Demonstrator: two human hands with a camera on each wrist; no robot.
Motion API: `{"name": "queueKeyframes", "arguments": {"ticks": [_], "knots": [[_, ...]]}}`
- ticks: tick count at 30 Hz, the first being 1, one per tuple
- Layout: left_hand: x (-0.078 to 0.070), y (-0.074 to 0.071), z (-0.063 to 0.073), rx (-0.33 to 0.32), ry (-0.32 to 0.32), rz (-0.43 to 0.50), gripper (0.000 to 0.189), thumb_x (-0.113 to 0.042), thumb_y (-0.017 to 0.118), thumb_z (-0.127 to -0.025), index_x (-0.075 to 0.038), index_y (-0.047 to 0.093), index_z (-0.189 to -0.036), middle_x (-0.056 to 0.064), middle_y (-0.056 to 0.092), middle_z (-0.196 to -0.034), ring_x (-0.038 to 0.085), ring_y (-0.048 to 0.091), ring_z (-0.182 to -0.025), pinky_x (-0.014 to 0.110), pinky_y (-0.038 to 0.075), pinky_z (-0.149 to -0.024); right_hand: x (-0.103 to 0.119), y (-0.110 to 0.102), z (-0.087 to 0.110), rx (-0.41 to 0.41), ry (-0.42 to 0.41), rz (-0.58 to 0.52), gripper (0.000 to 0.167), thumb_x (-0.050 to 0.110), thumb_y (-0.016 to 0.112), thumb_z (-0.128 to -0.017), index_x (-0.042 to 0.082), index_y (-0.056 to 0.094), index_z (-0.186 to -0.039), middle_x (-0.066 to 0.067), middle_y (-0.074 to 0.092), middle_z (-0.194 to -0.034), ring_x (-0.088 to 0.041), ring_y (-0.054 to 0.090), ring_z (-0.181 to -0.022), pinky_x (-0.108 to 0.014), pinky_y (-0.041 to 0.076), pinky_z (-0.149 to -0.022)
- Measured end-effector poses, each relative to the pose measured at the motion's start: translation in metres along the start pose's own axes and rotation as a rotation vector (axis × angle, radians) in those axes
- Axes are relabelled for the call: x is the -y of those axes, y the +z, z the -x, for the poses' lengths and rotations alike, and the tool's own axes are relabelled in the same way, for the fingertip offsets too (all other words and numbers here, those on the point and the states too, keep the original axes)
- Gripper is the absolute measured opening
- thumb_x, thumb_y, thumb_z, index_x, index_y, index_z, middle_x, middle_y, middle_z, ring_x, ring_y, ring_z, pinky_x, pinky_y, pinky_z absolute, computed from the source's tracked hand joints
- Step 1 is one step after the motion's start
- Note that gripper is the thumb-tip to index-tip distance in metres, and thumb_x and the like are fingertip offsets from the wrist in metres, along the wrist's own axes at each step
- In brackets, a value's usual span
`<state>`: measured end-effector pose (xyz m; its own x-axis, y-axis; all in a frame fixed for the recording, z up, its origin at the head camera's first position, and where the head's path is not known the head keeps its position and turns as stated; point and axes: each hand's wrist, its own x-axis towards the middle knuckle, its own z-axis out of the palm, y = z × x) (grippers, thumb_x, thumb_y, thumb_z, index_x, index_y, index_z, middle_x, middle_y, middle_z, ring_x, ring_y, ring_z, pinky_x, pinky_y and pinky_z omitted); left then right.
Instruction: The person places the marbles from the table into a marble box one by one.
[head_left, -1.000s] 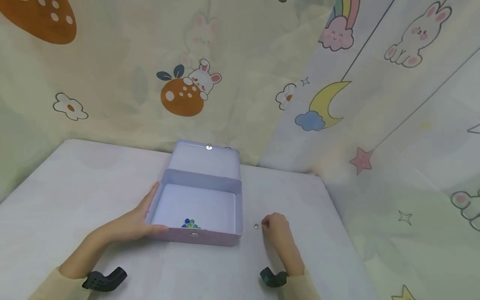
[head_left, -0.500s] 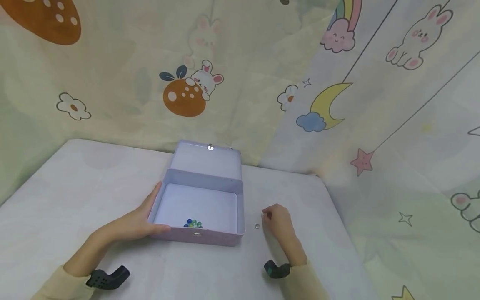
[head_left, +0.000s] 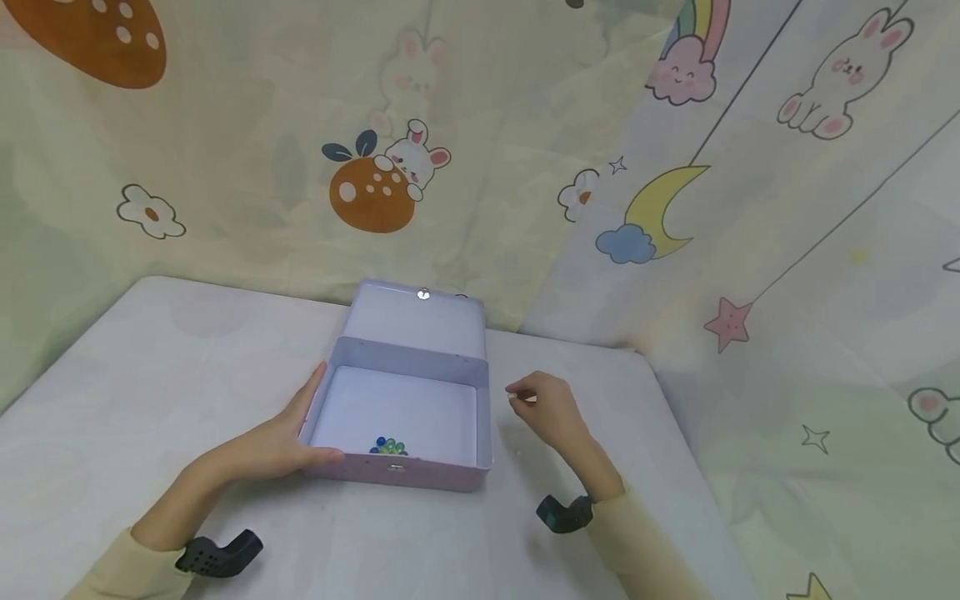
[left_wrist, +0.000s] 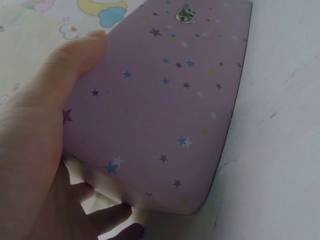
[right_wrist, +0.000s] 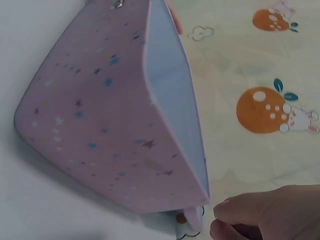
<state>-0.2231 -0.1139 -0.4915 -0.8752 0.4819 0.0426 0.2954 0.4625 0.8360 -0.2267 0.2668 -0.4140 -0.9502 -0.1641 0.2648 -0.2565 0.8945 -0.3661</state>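
Note:
A lilac hinged box (head_left: 450, 477) with printed stars stands on the table, its lid (head_left: 416, 317) swung back. Several blue and green marbles (head_left: 390, 447) lie inside by the front wall. My left hand (head_left: 273, 442) grips the front left corner; in the left wrist view, the thumb (left_wrist: 92, 50) lies on the star-printed front. To the right of the box, my raised right hand (head_left: 551, 408) pinches a small pale marble (head_left: 512, 396) between thumb and fingertips. Below that hand, another clear marble (head_left: 517, 451) shows only faintly on the table. The right wrist view hides the pinched marble.
The white-covered table (head_left: 225, 333) ends at a patterned cloth backdrop (head_left: 487, 167) behind and to the right. The box's front and right walls stand up as low edges. Dark wrist cameras (head_left: 566, 513) sit on both wrists.
My right hand has lifted off the table and moved away from me, carrying the small marble up beside the box. My left hand keeps its grip on the box.

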Motion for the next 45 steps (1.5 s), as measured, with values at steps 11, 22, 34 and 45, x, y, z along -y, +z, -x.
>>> {"name": "queueKeyframes", "arguments": {"ticks": [11,22,34,45], "knots": [[0.002,0.0,0.001,-0.014,0.015,-0.006,0.122,-0.042,0.076,-0.076,-0.033,-0.023,-0.148,0.018,-0.011,-0.158,0.046,0.006,-0.141,0.072,0.016,-0.103,0.035,0.005,-0.035,0.407,-0.298,-0.039,0.016,0.006,0.066,-0.086,0.005,0.073,-0.101,-0.002,0.068,-0.094,-0.011,0.062,-0.085,-0.018,0.053,-0.074],[0.0,0.001,0.003,-0.019,0.011,-0.002,0.121,-0.044,0.076,-0.076,-0.035,-0.021,-0.148,0.018,-0.011,-0.159,0.046,0.007,-0.142,0.071,0.016,-0.103,0.064,0.034,-0.071,0.615,-0.428,0.129,0.016,0.011,0.067,-0.087,0.011,0.074,-0.102,0.002,0.071,-0.096,-0.005,0.061,-0.086,-0.015,0.05,-0.079],[0.0,0.001,0.001,-0.008,0.013,0.012,0.121,-0.044,0.075,-0.076,-0.033,-0.022,-0.148,0.019,-0.011,-0.158,0.045,0.004,-0.143,0.072,0.014,-0.104,0.061,0.068,-0.089,0.714,-0.431,0.155,0.014,0.012,0.067,-0.088,0.014,0.075,-0.1,0.005,0.071,-0.095,-0.002,0.061,-0.086,-0.013,0.048,-0.079],[-0.002,0.0,0.004,-0.009,-0.01,0.0,0.122,-0.046,0.074,-0.076,-0.028,-0.021,-0.149,0.019,-0.01,-0.158,0.045,0.004,-0.143,0.071,0.015,-0.105,0.065,0.085,-0.092,0.731,-0.465,0.217,0.015,0.013,0.069,-0.086,0.018,0.074,-0.099,0.008,0.069,-0.094,-0.001,0.06,-0.086,-0.013,0.048,-0.079]]}}
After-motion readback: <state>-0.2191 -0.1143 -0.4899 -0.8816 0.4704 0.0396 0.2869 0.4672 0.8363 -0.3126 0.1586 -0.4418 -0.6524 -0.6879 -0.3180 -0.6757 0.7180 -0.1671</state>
